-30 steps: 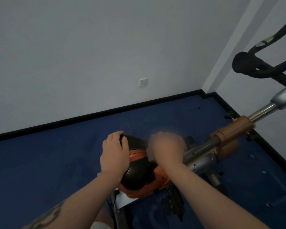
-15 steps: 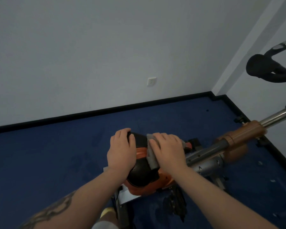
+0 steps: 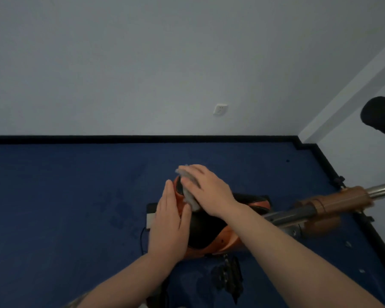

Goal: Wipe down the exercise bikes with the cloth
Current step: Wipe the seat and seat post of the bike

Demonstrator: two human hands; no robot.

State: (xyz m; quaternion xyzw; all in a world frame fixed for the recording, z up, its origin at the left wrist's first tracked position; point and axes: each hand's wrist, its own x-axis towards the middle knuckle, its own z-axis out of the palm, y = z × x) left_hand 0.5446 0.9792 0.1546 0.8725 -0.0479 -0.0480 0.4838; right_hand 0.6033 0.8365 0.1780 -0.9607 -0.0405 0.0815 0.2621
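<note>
Blue carpet (image 3: pixel 65 196) lay below; the orange-and-black bike saddle (image 3: pixel 209 227) was steadied by the flat left hand (image 3: pixel 168 221) and wiped with the grey cloth (image 3: pixel 188 187) pressed under the flat-fingered right hand (image 3: pixel 207 192); the frame probably needed wiping next.

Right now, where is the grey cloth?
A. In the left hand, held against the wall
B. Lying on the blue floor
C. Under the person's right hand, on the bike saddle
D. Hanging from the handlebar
C: the grey cloth lies under the fingers of the right hand, pressed on the black and orange saddle, while the left hand rests flat on the saddle's side.
</note>
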